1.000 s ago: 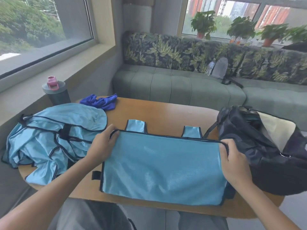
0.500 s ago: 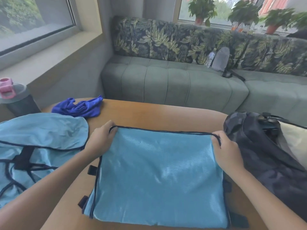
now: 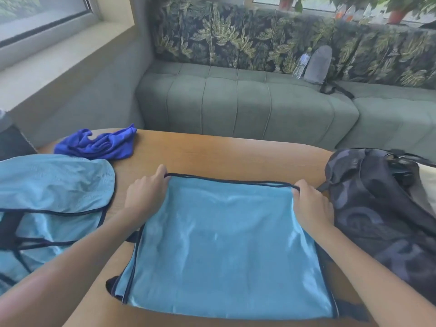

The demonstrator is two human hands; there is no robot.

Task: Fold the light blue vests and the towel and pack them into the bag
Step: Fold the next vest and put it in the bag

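Head view: the far, dark-piped edge of a light blue mesh vest [image 3: 226, 251] is pinched at its two upper corners. The left hand [image 3: 147, 193] is curled over the left corner, fingers wrapped onto the piping. The right hand [image 3: 311, 207] is closed on the right corner in the same manner, knuckles up. Between the two hands the piped edge is drawn into a nearly straight line.

The vest is laid flat as a folded rectangle on a rounded wooden table [image 3: 236, 159], its near edge close to the table's near rim. Short dark straps are seen protruding at its left and lower right sides.

A dark patterned fabric bag [image 3: 377, 215] is placed just beside the right hand, on the right end of the table; a pale inner panel is visible at its far right. Whether the bag touches the vest cannot be determined.

A loose pile of further light blue vests with dark trim [image 3: 52, 197] is spread on the left of the table, near the left forearm. A crumpled deep blue towel [image 3: 99, 145] lies behind that pile, at the table's far left edge.

A grey-green tufted sofa with leaf-print back cushions [image 3: 247, 105] is recorded behind the table.
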